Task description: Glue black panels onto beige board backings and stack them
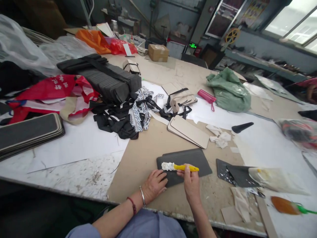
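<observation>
My right hand [190, 183] grips the yellow handle of a brush [183, 167]. White paste coats the brush's bristle end, which points left over a dark grey rectangular panel [195, 162]. A second dark panel seems to lie under the top one, slightly offset at the back. My left hand [154, 186] lies on the panel's left edge, fingers stretched out, with nothing held. Just behind the panels is a fanned stack of beige boards [188, 130].
Right of the panels lie paste-spotted dark pieces [239, 175], a cloudy plastic bag [277, 178] and a brown bottle [284, 205]. Black and patterned straps [116, 122] lie in a heap behind. Stacked dark boards [29, 132] are at left, a green bag [230, 91] farther back.
</observation>
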Demonstrator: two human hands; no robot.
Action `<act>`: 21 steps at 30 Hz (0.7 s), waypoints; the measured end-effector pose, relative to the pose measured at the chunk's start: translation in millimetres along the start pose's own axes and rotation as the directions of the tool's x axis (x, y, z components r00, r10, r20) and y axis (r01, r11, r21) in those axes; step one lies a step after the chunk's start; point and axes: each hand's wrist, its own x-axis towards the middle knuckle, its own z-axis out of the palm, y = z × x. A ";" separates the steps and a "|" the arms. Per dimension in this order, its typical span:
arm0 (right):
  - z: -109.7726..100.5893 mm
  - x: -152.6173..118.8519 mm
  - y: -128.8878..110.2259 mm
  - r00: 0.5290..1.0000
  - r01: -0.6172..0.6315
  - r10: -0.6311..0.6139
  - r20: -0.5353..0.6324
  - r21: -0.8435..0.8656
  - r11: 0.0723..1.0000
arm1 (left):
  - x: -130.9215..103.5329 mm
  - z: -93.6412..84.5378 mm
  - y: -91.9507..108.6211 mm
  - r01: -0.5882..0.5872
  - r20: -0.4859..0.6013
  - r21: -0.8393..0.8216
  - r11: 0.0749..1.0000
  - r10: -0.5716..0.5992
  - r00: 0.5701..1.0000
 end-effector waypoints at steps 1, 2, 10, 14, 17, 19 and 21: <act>-2.8 2.2 2.1 1.000 0.006 -0.007 -0.012 -0.024 1.000 | 0.5 -1.2 -0.1 -0.003 0.000 -0.002 1.000 0.003 1.000; -7.8 5.4 4.0 0.999 0.015 -0.016 -0.029 -0.054 0.998 | 0.9 -2.5 -0.1 -0.007 -0.003 0.000 1.000 0.007 1.000; -92.7 61.0 16.1 0.960 0.010 -0.104 -0.260 -0.340 0.940 | 2.1 -4.8 2.7 -0.039 -0.068 0.072 0.997 0.043 0.997; -126.3 82.0 12.4 0.920 -0.001 -0.186 -0.346 -0.476 0.880 | 3.3 -4.7 5.3 -0.037 -0.088 0.113 0.993 0.047 0.995; -136.5 84.6 4.1 0.876 -0.014 -0.252 -0.411 -0.544 0.839 | 5.1 -6.0 7.2 -0.049 -0.104 0.134 0.990 0.063 0.993; -133.1 81.1 -0.5 0.867 0.030 -0.282 -0.411 -0.521 0.853 | 7.0 -7.7 7.7 -0.067 -0.122 0.149 0.987 0.086 0.989; -121.3 76.1 -1.9 0.896 0.092 -0.260 -0.360 -0.422 0.902 | 9.2 -9.6 6.9 -0.094 -0.138 0.167 0.982 0.117 0.984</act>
